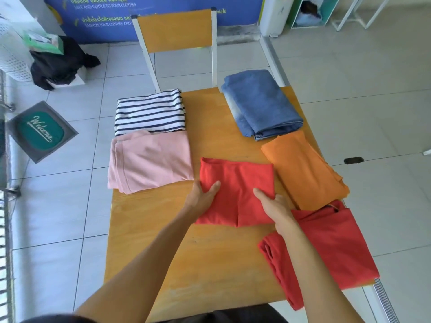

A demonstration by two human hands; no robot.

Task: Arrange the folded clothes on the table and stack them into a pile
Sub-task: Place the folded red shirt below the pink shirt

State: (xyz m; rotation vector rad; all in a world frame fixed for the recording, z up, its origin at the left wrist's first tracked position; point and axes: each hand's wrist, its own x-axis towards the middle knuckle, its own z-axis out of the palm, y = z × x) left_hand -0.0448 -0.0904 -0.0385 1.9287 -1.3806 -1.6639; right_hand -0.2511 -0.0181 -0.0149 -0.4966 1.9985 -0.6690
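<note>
Now we have both hands on the red cloth (235, 183), which lies folded on the table (186, 264) straight ahead of us. Our left hand (201, 194) grips its left edge, thumb on top and the fingers tucked under the fabric. Our right hand (276, 206) grips its right edge the same way, thumb lying across the top; the fingers beneath are hidden, so we cannot tell how far they curl. The hands sit apart, one at each side of the cloth.

Just left of our left hand lies the pink cloth (149, 162), and beyond it, touching its far edge, the striped cloth (150, 111). Just right of our right hand sits the orange cloth (303, 169), with the blue cloth (260, 103) beyond it at the far corner. Under our right forearm, near the table's edge, lies a darker red cloth (326, 248), its near corner hanging off the table.

Beyond the table stands a chair (175, 31). Far left of our left hand, a mat (40, 131) lies on the floor.
</note>
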